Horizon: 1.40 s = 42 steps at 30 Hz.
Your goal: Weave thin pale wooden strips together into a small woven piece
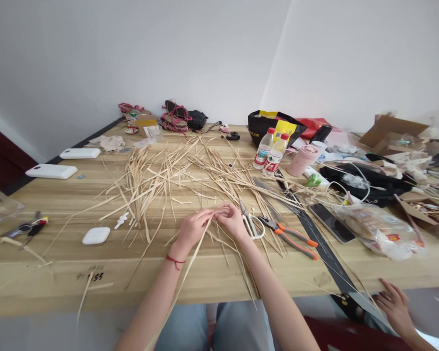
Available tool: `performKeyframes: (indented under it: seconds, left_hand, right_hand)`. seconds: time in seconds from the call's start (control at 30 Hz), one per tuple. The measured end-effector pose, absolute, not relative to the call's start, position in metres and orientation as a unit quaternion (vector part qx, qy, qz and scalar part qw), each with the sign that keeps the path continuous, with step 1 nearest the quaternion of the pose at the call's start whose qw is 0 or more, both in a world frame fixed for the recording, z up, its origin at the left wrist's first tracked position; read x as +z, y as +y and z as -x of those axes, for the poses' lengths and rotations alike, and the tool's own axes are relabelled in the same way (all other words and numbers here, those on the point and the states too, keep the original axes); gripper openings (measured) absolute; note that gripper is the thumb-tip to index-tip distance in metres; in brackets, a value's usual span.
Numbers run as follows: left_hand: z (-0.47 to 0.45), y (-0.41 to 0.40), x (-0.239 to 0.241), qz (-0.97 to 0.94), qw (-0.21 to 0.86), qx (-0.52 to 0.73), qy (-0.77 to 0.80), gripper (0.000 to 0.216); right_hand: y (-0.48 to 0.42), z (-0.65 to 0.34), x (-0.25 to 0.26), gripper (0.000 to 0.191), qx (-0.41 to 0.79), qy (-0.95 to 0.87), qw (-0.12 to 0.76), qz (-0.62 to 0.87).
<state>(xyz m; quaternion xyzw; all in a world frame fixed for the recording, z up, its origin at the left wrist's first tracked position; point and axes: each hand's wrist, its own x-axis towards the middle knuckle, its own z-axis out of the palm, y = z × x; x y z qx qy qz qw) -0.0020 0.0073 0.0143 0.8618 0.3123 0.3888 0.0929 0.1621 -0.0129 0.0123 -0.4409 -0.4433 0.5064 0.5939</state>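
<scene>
My left hand [192,227] and my right hand [231,220] meet over the wooden table [58,195], both pinched on thin pale straw strips [212,213] held between the fingertips. One long strip [185,280] runs from my left hand down past the table's front edge. A red string circles my left wrist. A loose heap of straw strips [168,178] spreads across the table just beyond my hands.
White-handled scissors [251,223] and orange-handled pliers [290,236] lie right of my hands. A white case [95,235], two white power banks [51,171], two bottles [269,152], a phone [331,222] and bags clutter the table. Another person's hand [397,304] rests at bottom right.
</scene>
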Motion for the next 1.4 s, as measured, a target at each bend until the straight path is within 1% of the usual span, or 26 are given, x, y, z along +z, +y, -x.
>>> performKeyframes:
  seconds: [0.17,0.37,0.47,0.57,0.73,0.9,0.97,1.2,1.4]
  left_hand:
    - [0.001,0.004,0.020,-0.855,0.150,0.386,0.313,0.022]
    - [-0.007,0.006,0.021,-0.733,0.311,0.456,0.398,0.013]
    - [-0.011,0.010,0.018,-0.648,0.408,0.491,0.416,0.016]
    - [-0.011,0.014,0.014,-0.582,0.470,0.516,0.418,0.021]
    - [-0.011,0.019,0.013,-0.533,0.501,0.534,0.424,0.025]
    - [-0.015,0.018,0.015,-0.521,0.535,0.514,0.423,0.026]
    - [-0.016,0.016,0.017,-0.513,0.550,0.509,0.418,0.027]
    - [-0.013,0.014,0.025,-0.485,0.602,0.480,0.415,0.029]
    - [-0.013,0.014,0.025,-0.478,0.606,0.480,0.417,0.028]
  right_hand:
    - [-0.012,-0.162,0.013,0.032,0.484,-0.447,0.601,0.453]
    - [-0.011,-0.162,0.012,0.026,0.437,-0.507,0.580,0.465]
    - [-0.013,-0.163,0.014,0.026,0.442,-0.543,0.557,0.448]
    - [-0.015,-0.164,0.017,0.024,0.439,-0.556,0.537,0.457]
    - [-0.016,-0.165,0.020,0.022,0.400,-0.592,0.505,0.484]
    - [-0.014,-0.163,0.018,0.020,0.342,-0.609,0.539,0.471]
    - [-0.013,-0.163,0.017,0.021,0.351,-0.608,0.541,0.464]
    - [-0.012,-0.163,0.019,0.026,0.440,-0.585,0.523,0.437]
    - [-0.012,-0.165,0.016,0.023,0.451,-0.578,0.529,0.428]
